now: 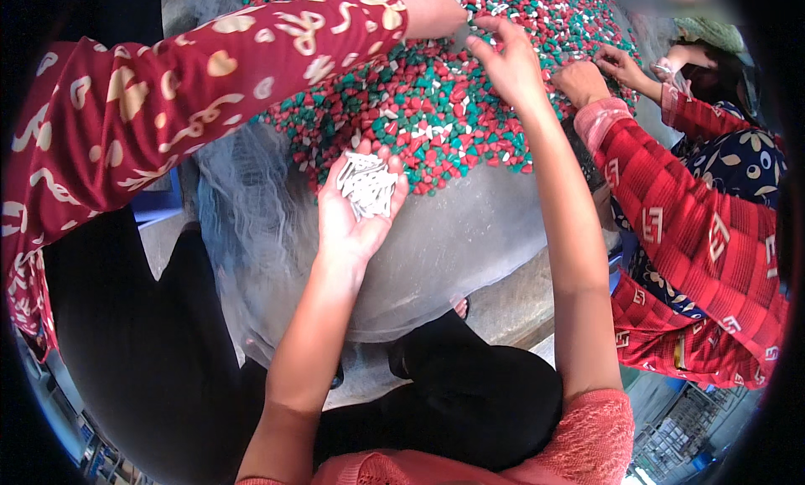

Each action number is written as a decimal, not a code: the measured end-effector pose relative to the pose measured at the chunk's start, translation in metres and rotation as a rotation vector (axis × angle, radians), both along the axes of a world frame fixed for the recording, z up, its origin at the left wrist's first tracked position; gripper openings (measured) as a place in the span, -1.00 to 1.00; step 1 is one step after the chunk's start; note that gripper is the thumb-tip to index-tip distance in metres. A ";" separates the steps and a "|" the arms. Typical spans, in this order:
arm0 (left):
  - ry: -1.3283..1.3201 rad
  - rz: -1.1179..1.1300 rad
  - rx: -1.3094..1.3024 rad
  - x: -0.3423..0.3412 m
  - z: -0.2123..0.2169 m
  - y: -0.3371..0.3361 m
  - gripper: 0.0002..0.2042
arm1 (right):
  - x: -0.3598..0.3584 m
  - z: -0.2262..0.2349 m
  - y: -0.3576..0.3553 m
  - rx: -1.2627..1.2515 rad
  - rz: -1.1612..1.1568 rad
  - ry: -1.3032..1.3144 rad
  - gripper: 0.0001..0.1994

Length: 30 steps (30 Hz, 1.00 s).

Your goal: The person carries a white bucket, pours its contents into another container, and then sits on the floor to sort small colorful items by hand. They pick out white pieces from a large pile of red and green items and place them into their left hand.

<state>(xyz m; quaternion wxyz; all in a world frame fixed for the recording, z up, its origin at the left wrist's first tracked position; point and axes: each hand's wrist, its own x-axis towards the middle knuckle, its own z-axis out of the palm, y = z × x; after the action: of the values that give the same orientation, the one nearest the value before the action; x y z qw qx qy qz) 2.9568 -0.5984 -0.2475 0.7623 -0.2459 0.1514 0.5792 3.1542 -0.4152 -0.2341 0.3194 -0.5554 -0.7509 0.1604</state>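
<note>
My left hand [362, 208] is palm up with its fingers curled a little, cupping a heap of small white stick-like pieces [367, 186]. It hovers at the near edge of a wide pile of small red, green and white pieces [419, 133]. Farther off, my right hand [510, 66] reaches over the pile, its thumb and index finger apart. I make out nothing held between them. The pile lies on a sheet of cloudy clear plastic [453, 242].
From the left, a co-worker's arm in a maroon patterned sleeve [210, 91] crosses to the pile. At the right, a person in a red patterned sleeve [679, 200] has a hand [580, 84] at the pieces. Another hand [625, 66] works beyond.
</note>
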 end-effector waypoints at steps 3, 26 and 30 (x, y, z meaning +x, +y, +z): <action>0.022 0.009 -0.028 -0.004 -0.008 -0.004 -0.75 | 0.022 -0.033 0.064 0.088 -0.292 -0.183 -0.48; 0.043 -0.031 -0.069 -0.006 -0.016 -0.002 -0.72 | 0.001 0.041 -0.027 -0.536 0.262 0.248 -0.74; 0.032 -0.044 -0.065 -0.003 -0.017 -0.002 -0.73 | 0.024 0.020 -0.009 -0.352 0.099 0.137 -0.80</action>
<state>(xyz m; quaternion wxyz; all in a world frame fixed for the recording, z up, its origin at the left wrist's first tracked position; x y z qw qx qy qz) 2.9534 -0.6000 -0.2649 0.7641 -0.2578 0.1875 0.5608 3.1787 -0.4243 -0.2146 0.2596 -0.5526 -0.7142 0.3422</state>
